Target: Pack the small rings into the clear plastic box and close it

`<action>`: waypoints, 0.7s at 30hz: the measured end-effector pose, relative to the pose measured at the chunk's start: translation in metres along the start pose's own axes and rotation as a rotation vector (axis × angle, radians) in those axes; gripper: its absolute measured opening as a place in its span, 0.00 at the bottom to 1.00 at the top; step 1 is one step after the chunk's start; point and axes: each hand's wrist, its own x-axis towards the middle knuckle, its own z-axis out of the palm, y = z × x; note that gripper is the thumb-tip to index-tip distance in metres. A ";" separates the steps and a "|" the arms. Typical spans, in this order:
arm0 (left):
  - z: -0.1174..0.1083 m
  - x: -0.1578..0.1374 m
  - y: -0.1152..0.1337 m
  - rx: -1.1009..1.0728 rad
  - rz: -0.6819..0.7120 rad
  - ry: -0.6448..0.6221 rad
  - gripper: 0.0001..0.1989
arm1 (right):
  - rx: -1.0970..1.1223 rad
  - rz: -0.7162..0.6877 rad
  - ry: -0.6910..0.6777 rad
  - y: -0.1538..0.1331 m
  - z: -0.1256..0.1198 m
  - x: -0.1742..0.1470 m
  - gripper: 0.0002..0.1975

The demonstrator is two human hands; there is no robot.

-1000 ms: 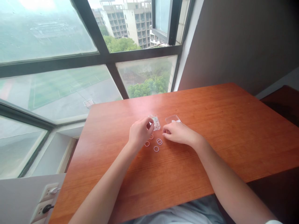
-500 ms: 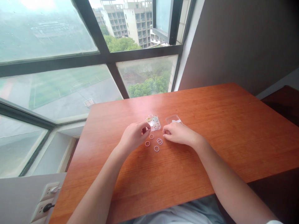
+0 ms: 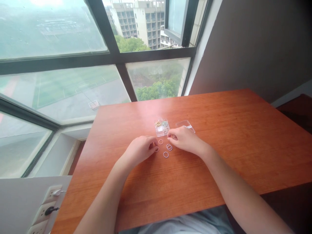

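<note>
Nearest to us, at the near part of the wooden desk point(image 3: 185, 188), we record a single pale ring point(image 3: 166, 157) lying flat and loose. Just beyond it, slightly right, we find two overlapping rings point(image 3: 169, 147). To the left, the left hand point(image 3: 141, 148) reaches down to a partly hidden ring point(image 3: 158, 149); its thumb and forefinger are bent close together at that ring, but we cannot tell whether they grip it. A little farther, between the hands, we note one more loose ring point(image 3: 161, 144). Our count outside is therefore five.

The right hand point(image 3: 184, 139) sits at the near right corner of the clear box point(image 3: 160, 135), fingers curled inward; we cannot tell whether they hold anything, or whether they touch the box.

The box stands uncovered beyond the loose rings. We find pale rings point(image 3: 165, 130) in its near right compartment, gold rings point(image 3: 158, 124) far left and greenish rings point(image 3: 164, 123) far right. In the near left compartment we make out only clear plastic. We judge three compartments supplied, with five rings outside unhandled or in hand. What appears to be the lid point(image 3: 192, 127) lies off, right of the box, partly behind the right hand.
</note>
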 end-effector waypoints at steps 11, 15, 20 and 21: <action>0.003 -0.001 0.007 0.169 0.064 -0.007 0.07 | -0.122 -0.051 0.022 -0.018 0.022 0.004 0.10; 0.003 0.001 0.003 0.071 0.055 0.027 0.06 | -0.194 -0.001 0.009 -0.020 0.026 0.005 0.10; 0.005 0.008 -0.002 -0.196 0.019 0.199 0.04 | -0.186 0.019 0.002 -0.017 0.027 0.007 0.10; 0.006 0.011 -0.003 -0.250 0.004 0.260 0.04 | -0.179 0.016 -0.007 -0.017 0.027 0.007 0.09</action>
